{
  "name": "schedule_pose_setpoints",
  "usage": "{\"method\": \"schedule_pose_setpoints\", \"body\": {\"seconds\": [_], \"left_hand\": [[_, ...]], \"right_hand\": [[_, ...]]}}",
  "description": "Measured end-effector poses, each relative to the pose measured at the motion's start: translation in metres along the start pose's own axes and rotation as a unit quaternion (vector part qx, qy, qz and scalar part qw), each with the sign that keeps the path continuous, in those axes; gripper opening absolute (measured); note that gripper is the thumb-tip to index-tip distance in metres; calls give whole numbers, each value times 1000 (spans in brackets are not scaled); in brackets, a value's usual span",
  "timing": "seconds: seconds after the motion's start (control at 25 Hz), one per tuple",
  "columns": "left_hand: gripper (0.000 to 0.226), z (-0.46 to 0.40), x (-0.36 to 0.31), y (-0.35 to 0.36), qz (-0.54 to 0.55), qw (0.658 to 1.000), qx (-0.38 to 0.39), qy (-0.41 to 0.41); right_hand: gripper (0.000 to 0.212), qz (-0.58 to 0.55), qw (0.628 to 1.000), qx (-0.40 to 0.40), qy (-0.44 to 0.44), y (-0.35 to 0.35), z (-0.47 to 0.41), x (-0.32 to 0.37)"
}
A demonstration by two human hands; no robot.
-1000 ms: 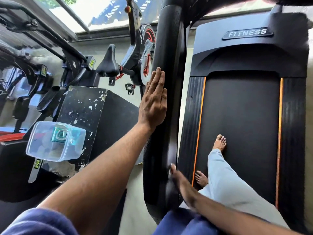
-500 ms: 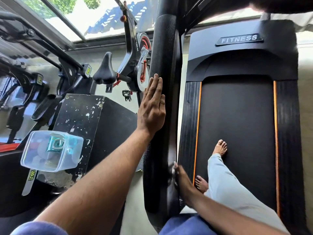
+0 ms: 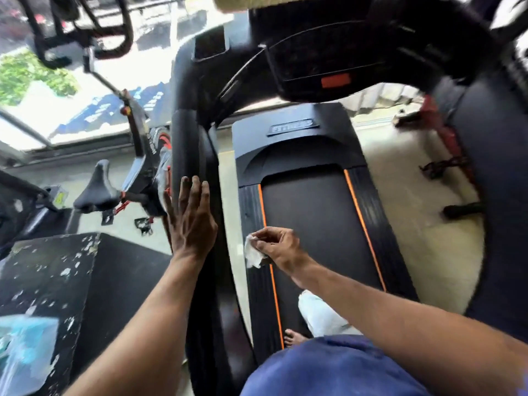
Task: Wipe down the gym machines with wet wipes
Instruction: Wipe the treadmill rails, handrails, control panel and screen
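Observation:
I stand on a black treadmill point(image 3: 314, 230) with orange stripes along its belt. My left hand point(image 3: 191, 221) lies flat with straight fingers against the treadmill's padded left handrail point(image 3: 185, 144). My right hand point(image 3: 278, 247) pinches a crumpled white wet wipe point(image 3: 253, 252) and holds it in the air just right of the handrail, above the belt's left edge. The console point(image 3: 328, 52) hangs overhead, blurred.
A black box point(image 3: 57, 281) with chipped paint stands at the left, with a clear wipes tub point(image 3: 23, 352) on it. An exercise bike point(image 3: 114, 184) is beyond it by the window. Red and black equipment point(image 3: 445, 155) sits on the floor at the right.
My view has tilted up and the console has come into sight. My right hand has come off the lower handrail and risen into view with the wipe. My left hand stays flat on the handrail.

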State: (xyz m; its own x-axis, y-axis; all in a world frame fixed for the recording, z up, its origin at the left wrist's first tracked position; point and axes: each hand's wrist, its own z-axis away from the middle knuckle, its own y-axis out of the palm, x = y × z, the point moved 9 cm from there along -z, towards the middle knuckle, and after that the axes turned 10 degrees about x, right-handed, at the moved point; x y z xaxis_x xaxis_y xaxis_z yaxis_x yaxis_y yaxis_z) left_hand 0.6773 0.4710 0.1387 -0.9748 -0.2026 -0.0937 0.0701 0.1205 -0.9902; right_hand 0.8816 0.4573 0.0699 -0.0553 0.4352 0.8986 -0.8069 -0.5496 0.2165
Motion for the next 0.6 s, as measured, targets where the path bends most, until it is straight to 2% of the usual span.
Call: {"method": "schedule_pose_setpoints", "body": {"seconds": [0.12,0.28,0.44,0.6], "left_hand": [[79,-13,-94,3,63,995,57,59],[61,-12,-219,15,160,960,93,210],[49,-32,-280,34,157,925,181,295],[46,-57,-358,29,132,879,255,381]], "right_hand": [[15,-13,995,-94,-7,-85,37,0],[5,-82,967,-241,4,-182,97,-9],[4,-130,935,-331,-4,-238,133,-11],[6,-139,916,-372,-49,-274,143,6]]}}
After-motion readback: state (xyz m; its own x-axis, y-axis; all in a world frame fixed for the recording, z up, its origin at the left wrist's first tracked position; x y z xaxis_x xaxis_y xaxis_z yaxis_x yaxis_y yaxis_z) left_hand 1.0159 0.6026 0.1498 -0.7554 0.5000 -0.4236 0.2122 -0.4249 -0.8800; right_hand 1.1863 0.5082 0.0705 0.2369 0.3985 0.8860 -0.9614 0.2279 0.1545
